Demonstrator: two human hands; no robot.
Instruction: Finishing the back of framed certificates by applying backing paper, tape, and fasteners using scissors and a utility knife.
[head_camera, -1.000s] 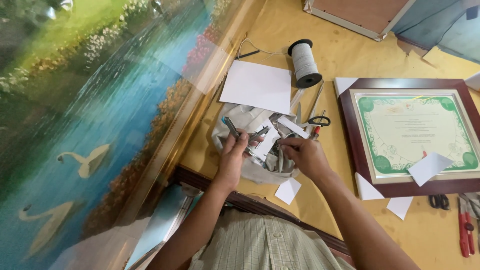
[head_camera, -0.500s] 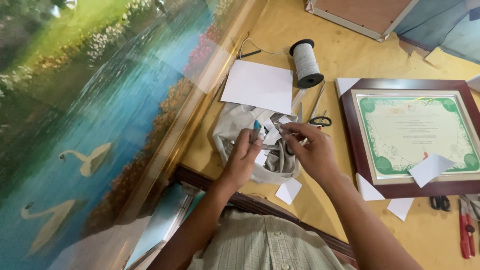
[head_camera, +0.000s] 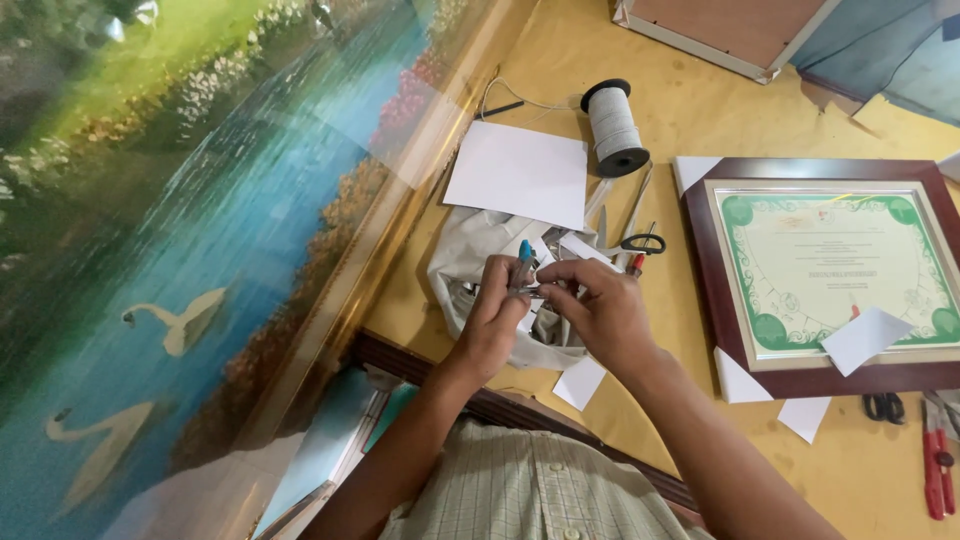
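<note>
Your left hand (head_camera: 497, 318) pinches the small blue-tipped metal tool (head_camera: 523, 274) upright; your right hand (head_camera: 600, 312) fingers nip its base from the right.

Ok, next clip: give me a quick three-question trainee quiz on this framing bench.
1. True or false: the spool of cord stands on the framed certificate.
2. What lies right under both hands? A) a red toolbox B) a grey crumpled bag C) a glass pane
3. Which hand grips the small tool with the blue handle?

Key:
1. False; it stands on the yellow table, to the left of the frame.
2. B.
3. The left hand; the right hand pinches a small metal piece beside it, too small to identify.
</note>
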